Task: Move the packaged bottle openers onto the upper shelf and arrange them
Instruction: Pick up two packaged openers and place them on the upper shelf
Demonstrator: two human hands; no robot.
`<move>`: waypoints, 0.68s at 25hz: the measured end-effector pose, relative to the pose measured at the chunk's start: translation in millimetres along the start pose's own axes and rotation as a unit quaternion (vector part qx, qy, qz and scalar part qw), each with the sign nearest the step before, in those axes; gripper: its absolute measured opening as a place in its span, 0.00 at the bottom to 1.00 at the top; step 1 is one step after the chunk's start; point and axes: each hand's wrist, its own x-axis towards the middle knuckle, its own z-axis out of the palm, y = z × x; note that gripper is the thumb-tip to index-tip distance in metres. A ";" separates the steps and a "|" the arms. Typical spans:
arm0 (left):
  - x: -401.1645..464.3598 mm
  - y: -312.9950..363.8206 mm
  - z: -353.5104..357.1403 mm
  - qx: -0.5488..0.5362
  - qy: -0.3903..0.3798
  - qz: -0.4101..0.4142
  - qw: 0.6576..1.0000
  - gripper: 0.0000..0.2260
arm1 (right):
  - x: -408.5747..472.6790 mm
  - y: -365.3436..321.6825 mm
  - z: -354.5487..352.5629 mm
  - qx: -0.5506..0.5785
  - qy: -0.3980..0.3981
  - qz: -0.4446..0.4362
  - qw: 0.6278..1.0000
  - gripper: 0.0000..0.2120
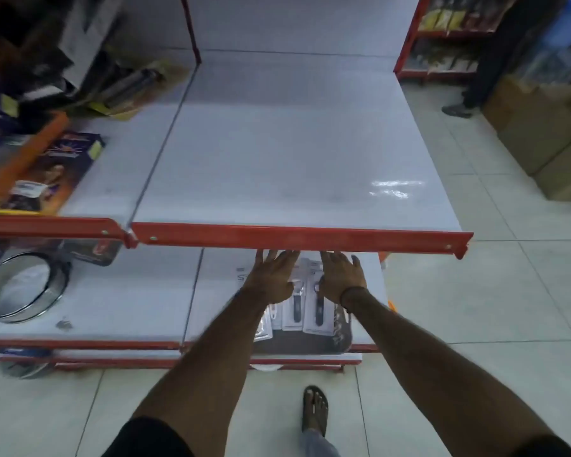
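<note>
Packaged bottle openers [305, 306] laid lengthwise front-to-back on lower shelf [119, 311], flanked by left hand [272, 277] and right hand [340, 278], both spread open, nothing gripped.

packaging print blurred, no legible text

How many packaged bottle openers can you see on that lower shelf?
2 clearly: one packaged bottle opener between the hands, another beside the right hand. More may hide under the left hand.

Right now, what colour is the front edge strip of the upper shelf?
Red-orange, running along the front edge strip of the white upper shelf; the head view shows it clearly.
</note>
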 end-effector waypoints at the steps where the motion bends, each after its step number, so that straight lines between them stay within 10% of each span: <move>1: 7.8 1.1 0.9 0.017 -0.015 0.012 1.000 0.35 | 3.4 -1.7 -1.4 0.001 -0.006 -0.009 1.000 0.36; 8: 4.5 0.2 -18.8 -0.107 0.100 0.040 0.988 0.16 | -2.9 -0.9 -16.7 0.062 0.080 -0.034 0.994 0.17; 13: -48.5 15.4 -53.2 -0.261 -0.010 -0.052 0.964 0.15 | -58.0 -16.0 -25.1 0.102 0.097 -0.041 0.989 0.13; 17: -110.3 18.0 -91.3 -0.243 0.051 -0.011 0.969 0.11 | -107.0 -41.9 -47.2 0.072 0.186 -0.094 0.975 0.11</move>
